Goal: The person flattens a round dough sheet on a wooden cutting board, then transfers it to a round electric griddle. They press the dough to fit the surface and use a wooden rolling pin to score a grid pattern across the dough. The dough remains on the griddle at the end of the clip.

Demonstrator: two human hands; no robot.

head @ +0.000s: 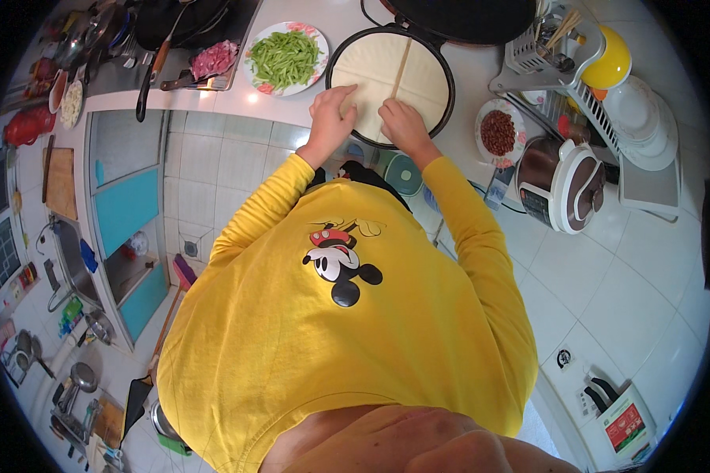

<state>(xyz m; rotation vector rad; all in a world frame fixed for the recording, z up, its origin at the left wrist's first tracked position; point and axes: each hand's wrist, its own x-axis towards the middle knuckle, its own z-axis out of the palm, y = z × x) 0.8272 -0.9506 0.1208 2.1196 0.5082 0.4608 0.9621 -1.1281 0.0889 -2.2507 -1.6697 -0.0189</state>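
Note:
A round sheet of pale dough (367, 65) lies in the black electric griddle (449, 88), with crease lines across it. My right hand (407, 125) holds the near end of a wooden chopstick (403, 68), which lies across the dough toward the far rim. On the left near side, my left hand (332, 121) rests over the dough and rim with its fingers apart and nothing held. Behind stands the griddle's raised black lid (467, 18).
Left of the griddle is a plate of cut green vegetables (285, 59), then raw meat (214, 59) beside a knife (177, 81). To the right are a plate of red beans (498, 133), an electric pressure cooker (559, 183) and a dish rack (591, 112).

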